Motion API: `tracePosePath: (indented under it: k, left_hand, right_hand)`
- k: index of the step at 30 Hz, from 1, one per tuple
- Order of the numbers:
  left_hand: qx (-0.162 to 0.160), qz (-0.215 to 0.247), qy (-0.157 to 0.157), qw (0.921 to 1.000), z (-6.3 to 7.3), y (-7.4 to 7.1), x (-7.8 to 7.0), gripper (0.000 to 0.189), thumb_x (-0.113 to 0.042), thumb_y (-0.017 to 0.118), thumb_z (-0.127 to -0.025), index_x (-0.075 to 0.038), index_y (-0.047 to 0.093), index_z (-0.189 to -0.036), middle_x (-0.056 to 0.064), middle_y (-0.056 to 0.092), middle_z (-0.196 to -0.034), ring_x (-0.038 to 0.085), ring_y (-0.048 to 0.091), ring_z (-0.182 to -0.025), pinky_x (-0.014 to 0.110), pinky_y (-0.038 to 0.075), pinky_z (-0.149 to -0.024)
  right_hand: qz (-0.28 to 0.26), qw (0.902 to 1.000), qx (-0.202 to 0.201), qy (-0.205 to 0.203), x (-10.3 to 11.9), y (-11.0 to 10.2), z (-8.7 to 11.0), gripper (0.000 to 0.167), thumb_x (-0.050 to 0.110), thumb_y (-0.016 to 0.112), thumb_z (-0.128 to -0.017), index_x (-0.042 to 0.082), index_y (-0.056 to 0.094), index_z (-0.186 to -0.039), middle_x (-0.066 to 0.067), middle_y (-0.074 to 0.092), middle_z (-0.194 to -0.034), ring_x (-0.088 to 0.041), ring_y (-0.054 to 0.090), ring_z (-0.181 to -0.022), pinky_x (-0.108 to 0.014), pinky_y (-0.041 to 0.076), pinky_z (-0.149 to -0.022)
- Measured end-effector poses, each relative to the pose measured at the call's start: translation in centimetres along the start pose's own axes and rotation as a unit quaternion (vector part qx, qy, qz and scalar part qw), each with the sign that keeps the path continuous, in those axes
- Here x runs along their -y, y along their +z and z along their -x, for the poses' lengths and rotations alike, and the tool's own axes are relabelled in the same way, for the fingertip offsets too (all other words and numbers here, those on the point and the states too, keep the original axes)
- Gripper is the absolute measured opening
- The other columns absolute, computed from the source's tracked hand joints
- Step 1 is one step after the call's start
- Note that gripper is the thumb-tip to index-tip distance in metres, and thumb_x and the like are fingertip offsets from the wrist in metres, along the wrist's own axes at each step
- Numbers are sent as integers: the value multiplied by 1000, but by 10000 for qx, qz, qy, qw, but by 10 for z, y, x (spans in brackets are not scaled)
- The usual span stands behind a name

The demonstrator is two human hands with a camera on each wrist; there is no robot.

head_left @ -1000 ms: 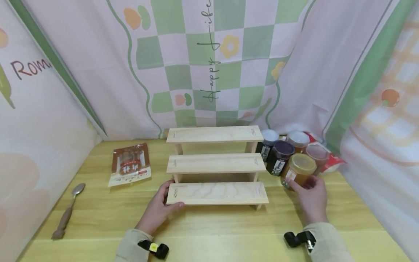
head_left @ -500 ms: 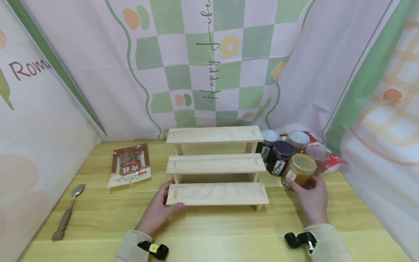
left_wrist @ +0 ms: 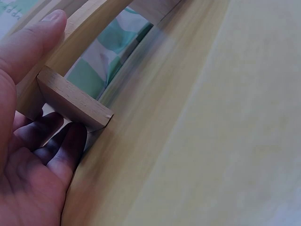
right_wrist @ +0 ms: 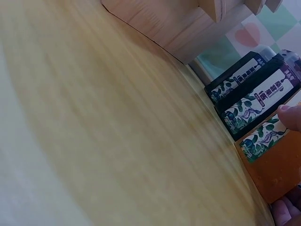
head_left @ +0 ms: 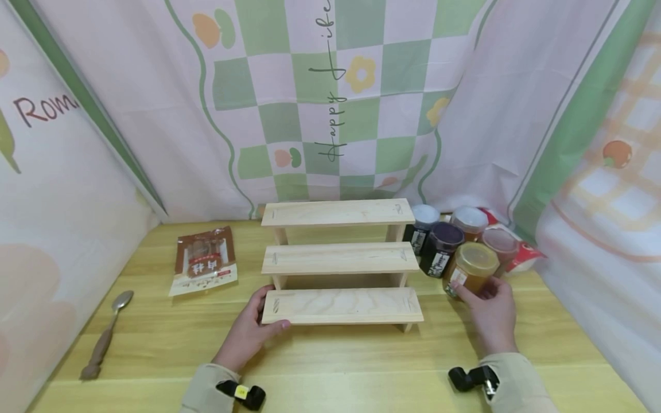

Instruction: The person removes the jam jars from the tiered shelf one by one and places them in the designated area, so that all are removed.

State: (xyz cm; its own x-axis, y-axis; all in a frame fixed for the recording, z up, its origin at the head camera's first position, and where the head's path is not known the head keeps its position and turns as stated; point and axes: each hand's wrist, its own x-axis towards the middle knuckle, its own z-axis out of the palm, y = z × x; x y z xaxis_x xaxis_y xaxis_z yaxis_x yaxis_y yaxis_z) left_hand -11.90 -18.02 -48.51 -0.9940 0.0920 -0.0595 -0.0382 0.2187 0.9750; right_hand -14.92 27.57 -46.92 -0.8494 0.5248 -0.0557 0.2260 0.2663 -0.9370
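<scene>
A three-tier wooden step shelf stands upright in the middle of the table. My left hand grips its lowest step at the left end, thumb over the front edge. In the left wrist view, the fingers of that hand curl beside the shelf's leg. On the right, my right hand holds an amber jar with a yellow lid, thumb on its label. The right wrist view shows the jar's base at the tabletop, beside a dark jar.
Behind the held jar cluster a purple-lidded dark jar, two white-lidded jars, a pinkish-lidded jar and a red-and-white packet. A brown food pouch and a spoon lie at left. Patterned cloth surrounds the table.
</scene>
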Motion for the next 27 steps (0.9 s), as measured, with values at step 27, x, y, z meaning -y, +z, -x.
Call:
tracePosePath:
  k: [27]
  left_hand:
    - [23,-73,44,10000,1,0,1,95,-25,87,-77,-15,34,-155,11,54,-141,29,57,-121,48,48,-103]
  right_hand:
    - [-70,10000,-62,17,-3,1,-3,90,35,79,-88,-2,28,-152,-26,39,-152,-39,42,-135,-52,36,-113]
